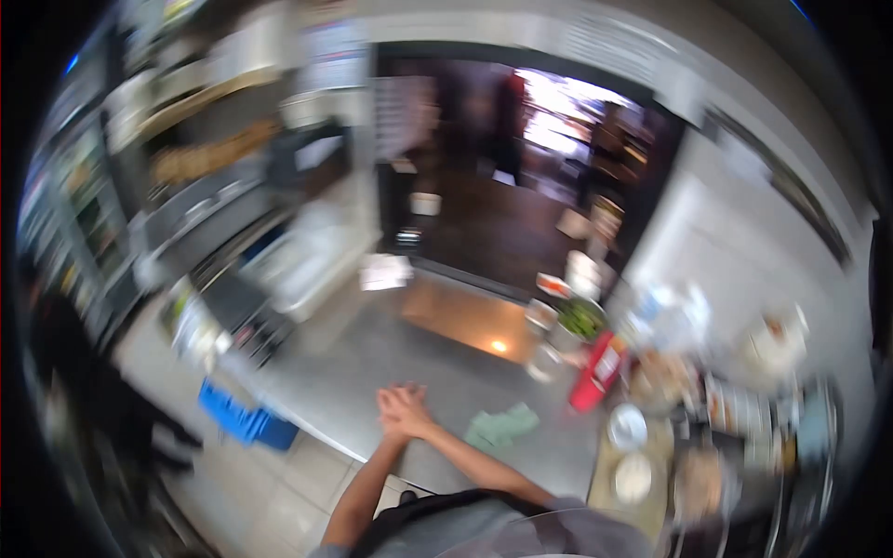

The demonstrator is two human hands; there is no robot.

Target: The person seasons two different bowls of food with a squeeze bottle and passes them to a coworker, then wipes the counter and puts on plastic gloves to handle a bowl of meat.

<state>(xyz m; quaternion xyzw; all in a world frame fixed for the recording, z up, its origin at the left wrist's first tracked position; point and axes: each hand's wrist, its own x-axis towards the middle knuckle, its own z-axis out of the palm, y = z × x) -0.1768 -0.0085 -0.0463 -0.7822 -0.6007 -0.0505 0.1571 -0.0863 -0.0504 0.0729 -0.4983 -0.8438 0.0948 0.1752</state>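
My left hand [391, 424] and my right hand [409, 404] are clasped together over the steel counter [358, 367], fingers closed and seemingly interlaced. Blur hides which fingers lie on top, and I see no object in either hand. A crumpled green cloth [502, 425] lies on the counter to the right of my hands, not touching them.
A red bottle-like container [597, 374], a bowl of green leaves [580, 320] and a cutting board [603, 465] with white bowls stand at right. Ahead is a serving window [484, 223]. A blue crate [244, 418] sits on the floor; a person in dark clothes [79, 381] is at far left.
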